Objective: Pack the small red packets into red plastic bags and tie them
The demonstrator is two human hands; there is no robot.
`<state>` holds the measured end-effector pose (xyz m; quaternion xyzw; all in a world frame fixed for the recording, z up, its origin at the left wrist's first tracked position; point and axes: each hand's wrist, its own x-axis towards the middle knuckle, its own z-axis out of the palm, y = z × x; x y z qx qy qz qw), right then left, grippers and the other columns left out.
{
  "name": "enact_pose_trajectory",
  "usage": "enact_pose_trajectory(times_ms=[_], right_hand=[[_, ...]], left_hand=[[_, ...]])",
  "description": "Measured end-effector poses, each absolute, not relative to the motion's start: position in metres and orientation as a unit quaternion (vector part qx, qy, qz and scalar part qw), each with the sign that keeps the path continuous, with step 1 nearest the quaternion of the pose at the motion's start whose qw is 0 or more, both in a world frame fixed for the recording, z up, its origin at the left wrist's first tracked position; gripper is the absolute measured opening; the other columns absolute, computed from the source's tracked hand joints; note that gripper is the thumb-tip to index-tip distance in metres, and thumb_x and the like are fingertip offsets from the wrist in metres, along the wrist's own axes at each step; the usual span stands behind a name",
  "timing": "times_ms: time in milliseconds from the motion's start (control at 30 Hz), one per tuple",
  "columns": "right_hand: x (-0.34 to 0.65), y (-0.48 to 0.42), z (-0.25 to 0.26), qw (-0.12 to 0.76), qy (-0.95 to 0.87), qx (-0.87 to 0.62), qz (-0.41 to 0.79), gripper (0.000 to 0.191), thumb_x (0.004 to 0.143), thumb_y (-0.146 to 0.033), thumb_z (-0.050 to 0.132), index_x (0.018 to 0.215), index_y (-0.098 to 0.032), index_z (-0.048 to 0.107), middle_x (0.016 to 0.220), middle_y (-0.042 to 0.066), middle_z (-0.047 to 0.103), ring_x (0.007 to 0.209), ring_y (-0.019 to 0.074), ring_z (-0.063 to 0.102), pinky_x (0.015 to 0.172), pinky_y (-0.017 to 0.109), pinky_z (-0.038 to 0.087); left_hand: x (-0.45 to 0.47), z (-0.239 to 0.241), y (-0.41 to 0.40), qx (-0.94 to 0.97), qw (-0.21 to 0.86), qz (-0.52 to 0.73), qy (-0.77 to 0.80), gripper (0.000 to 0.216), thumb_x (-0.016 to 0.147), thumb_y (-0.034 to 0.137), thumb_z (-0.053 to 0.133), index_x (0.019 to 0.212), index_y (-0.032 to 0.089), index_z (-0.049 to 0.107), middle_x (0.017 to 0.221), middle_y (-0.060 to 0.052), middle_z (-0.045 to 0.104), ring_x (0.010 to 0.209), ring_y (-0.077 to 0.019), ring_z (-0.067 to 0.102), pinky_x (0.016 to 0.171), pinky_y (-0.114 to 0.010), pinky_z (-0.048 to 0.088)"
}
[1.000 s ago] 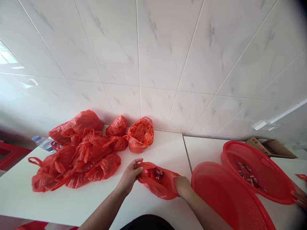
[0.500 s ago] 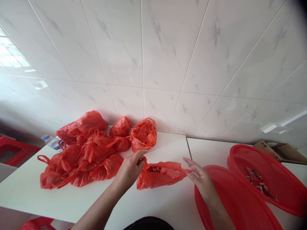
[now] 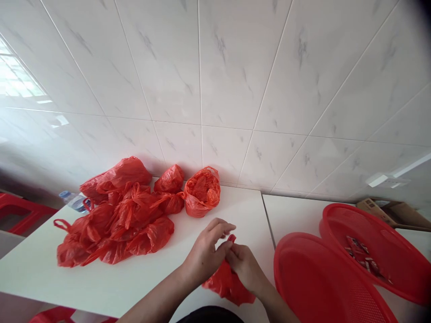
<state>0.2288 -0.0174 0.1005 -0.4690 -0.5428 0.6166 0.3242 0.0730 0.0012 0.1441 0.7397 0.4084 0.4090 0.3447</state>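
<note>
Together, left hand (image 3: pixel 205 253) and right hand (image 3: pixel 244 267), each grip pinched narrow on red bag (image 3: pixel 227 285)

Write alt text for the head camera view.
Both hands, left hand and right hand, pinch the top of a red plastic bag over a white table. A pile of red bags lies to the left, two red baskets to the right.

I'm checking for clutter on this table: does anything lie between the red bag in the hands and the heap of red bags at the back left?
Nothing visible does. The left hand and right hand pinch the red bag near the front edge; bare white table lies between it and the heap of red bags.
</note>
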Motion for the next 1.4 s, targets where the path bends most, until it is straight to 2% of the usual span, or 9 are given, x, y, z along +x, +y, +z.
enact_pose_trajectory(times_ms=[167, 267, 400, 467, 567, 667, 900, 1167, 1400], right_hand=[[0.223, -0.011, 0.090, 0.408, -0.422, -0.466, 0.662, 0.046, 0.085, -0.051, 0.051, 0.054, -0.022, 0.034, 0.046, -0.009, 0.026, 0.044, 0.0058, 0.019, 0.044, 0.025, 0.015], [0.222, -0.008, 0.088, 0.407, -0.363, -0.459, 0.701, 0.042, 0.085, -0.048, 0.050, 0.055, -0.022, 0.039, 0.041, -0.009, 0.030, 0.037, 0.0058, 0.020, 0.040, 0.025, 0.013], [0.231, -0.003, 0.090, 0.396, -0.446, -0.404, 0.694, 0.043, 0.090, -0.050, 0.044, 0.067, -0.017, 0.060, 0.055, -0.002, 0.057, 0.044, 0.0085, 0.045, 0.050, 0.026, 0.035], [0.238, 0.000, 0.093, 0.390, -0.487, -0.373, 0.687, 0.037, 0.088, -0.048, 0.051, 0.078, -0.017, 0.067, 0.062, -0.001, 0.059, 0.054, 0.0099, 0.051, 0.063, 0.028, 0.042], [0.248, 0.003, 0.101, 0.359, -0.545, -0.360, 0.666, 0.037, 0.090, -0.046, 0.049, 0.088, -0.018, 0.072, 0.065, -0.001, 0.056, 0.068, 0.0131, 0.055, 0.075, 0.030, 0.045], [0.253, 0.006, 0.106, 0.326, -0.584, -0.399, 0.627, 0.038, 0.092, -0.041, 0.041, 0.099, -0.020, 0.071, 0.081, 0.003, 0.062, 0.077, 0.0157, 0.058, 0.075, 0.031, 0.047], [0.249, 0.017, 0.086, 0.338, -0.612, -0.601, 0.388, 0.042, 0.075, -0.016, 0.048, 0.111, -0.028, 0.066, 0.090, 0.002, 0.067, 0.082, 0.0184, 0.062, 0.078, 0.033, 0.047], [0.250, 0.012, 0.071, 0.341, -0.467, -0.466, 0.669, 0.035, 0.081, -0.033, 0.055, 0.111, -0.019, 0.064, 0.092, 0.005, 0.071, 0.081, 0.0188, 0.065, 0.077, 0.035, 0.050], [0.274, 0.024, 0.005, 0.354, -0.577, -0.680, 0.283, 0.030, 0.078, -0.021, 0.044, 0.093, -0.017, 0.070, 0.096, 0.012, 0.065, 0.091, 0.0252, 0.061, 0.081, 0.038, 0.047]], left_hand=[[0.068, 0.126, 0.000, 0.837, 0.256, 0.338, 0.346, 0.016, 0.074, 0.021, 0.075, 0.087, 0.022, 0.067, 0.093, -0.004, 0.059, 0.086, -0.0177, 0.056, 0.077, -0.031, 0.049], [0.066, 0.114, 0.000, 0.840, 0.259, 0.300, 0.370, 0.009, 0.081, 0.015, 0.065, 0.074, 0.020, 0.063, 0.088, -0.004, 0.059, 0.082, -0.0175, 0.055, 0.077, -0.031, 0.048], [0.061, 0.102, 0.004, 0.732, 0.377, 0.351, 0.446, 0.015, 0.087, 0.017, 0.052, 0.072, 0.019, 0.055, 0.111, -0.009, 0.058, 0.102, -0.0208, 0.055, 0.090, -0.035, 0.045], [0.058, 0.096, 0.007, 0.667, 0.473, 0.369, 0.442, 0.016, 0.090, 0.025, 0.050, 0.076, 0.019, 0.051, 0.118, -0.010, 0.058, 0.106, -0.0213, 0.055, 0.090, -0.034, 0.044], [0.058, 0.089, 0.013, 0.605, 0.579, 0.355, 0.415, 0.024, 0.093, 0.038, 0.045, 0.077, 0.020, 0.046, 0.090, -0.006, 0.063, 0.083, -0.0173, 0.056, 0.076, -0.030, 0.046], [0.064, 0.087, 0.018, 0.585, 0.568, 0.352, 0.459, 0.024, 0.091, 0.038, 0.045, 0.074, 0.020, 0.042, 0.068, 0.003, 0.050, 0.067, -0.0132, 0.047, 0.064, -0.026, 0.040], [0.074, 0.095, 0.016, 0.603, 0.528, 0.318, 0.506, 0.012, 0.084, 0.026, 0.047, 0.074, 0.020, 0.044, 0.068, 0.005, 0.046, 0.065, -0.0119, 0.041, 0.061, -0.024, 0.035], [0.063, 0.084, 0.004, 0.627, 0.476, 0.263, 0.557, 0.010, 0.082, 0.024, 0.047, 0.073, 0.020, 0.047, 0.072, 0.003, 0.054, 0.070, -0.0139, 0.048, 0.064, -0.025, 0.038], [0.022, 0.060, -0.013, 0.733, 0.363, 0.120, 0.563, 0.009, 0.074, 0.015, 0.051, 0.070, 0.020, 0.057, 0.090, -0.003, 0.061, 0.089, -0.0189, 0.056, 0.078, -0.029, 0.042]])
